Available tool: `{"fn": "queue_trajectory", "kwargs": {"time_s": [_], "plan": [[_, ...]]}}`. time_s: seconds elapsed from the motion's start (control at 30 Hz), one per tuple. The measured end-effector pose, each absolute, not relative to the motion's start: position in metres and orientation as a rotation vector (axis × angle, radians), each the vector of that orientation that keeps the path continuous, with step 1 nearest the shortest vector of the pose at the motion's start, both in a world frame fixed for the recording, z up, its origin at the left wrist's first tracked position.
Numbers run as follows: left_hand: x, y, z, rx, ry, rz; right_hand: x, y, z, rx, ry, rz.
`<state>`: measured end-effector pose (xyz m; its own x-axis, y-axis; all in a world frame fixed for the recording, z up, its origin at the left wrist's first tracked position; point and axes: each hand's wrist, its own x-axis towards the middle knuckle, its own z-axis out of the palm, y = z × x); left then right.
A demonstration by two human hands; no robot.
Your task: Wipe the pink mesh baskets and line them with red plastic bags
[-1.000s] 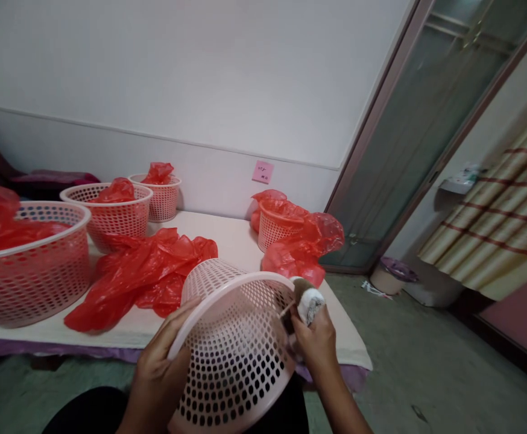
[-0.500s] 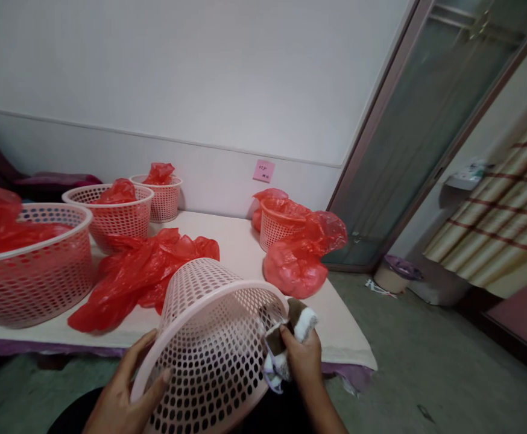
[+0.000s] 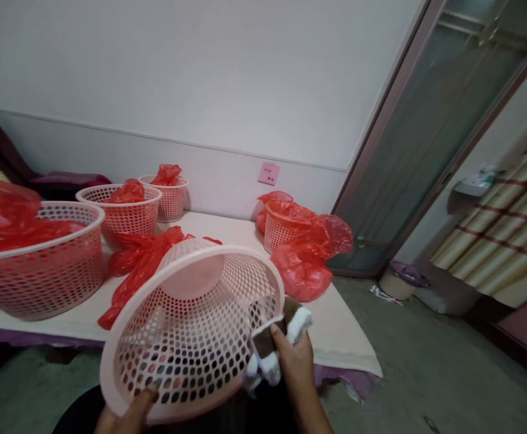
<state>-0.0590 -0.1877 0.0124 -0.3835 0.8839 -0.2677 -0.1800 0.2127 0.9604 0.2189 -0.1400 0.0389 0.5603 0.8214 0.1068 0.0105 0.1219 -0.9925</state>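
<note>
A pale pink perforated plastic basket [image 3: 191, 280] is tilted in front of me, its mouth facing me and its closed bottom pointing away. My left hand [image 3: 130, 413] grips the rim at the lower left, thumb inside and the other fingers mostly hidden. With my right hand [image 3: 295, 355] I pinch a brown and white cloth [image 3: 266, 340] folded over the basket's right rim. Behind the basket lies a crumpled red plastic bag [image 3: 143, 271] on the white-covered surface.
Baskets with red bags stand at left: a large one [image 3: 59, 271], a middle one [image 3: 132, 220] and a small one [image 3: 173, 202]. Another bagged basket [image 3: 286, 232] is by the wall under a pink note [image 3: 269, 173]. A bin [image 3: 401, 282] stands on the floor.
The basket has turned so its mouth faces me more and its inside bottom shows. My left hand has moved lower along the rim. The cloth stays pinched at the right rim.
</note>
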Motion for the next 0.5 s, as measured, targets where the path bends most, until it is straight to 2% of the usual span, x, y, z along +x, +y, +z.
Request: {"fn": "queue_trajectory", "kwargs": {"time_s": [0.13, 0.3, 0.5], "plan": [[-0.018, -0.187, 0.002, 0.532, 1.344, 1.418, 0.187, -0.150, 0.020, -1.125, -0.566, 0.918], [0.018, -0.192, -0.014, 0.444, 1.158, 1.437, 0.189, -0.155, 0.022, -1.111, -0.488, 0.967], [-0.053, -0.192, 0.006, 0.713, 1.317, 1.203, 0.224, -0.159, 0.016, -1.321, -0.587, 0.604]]}}
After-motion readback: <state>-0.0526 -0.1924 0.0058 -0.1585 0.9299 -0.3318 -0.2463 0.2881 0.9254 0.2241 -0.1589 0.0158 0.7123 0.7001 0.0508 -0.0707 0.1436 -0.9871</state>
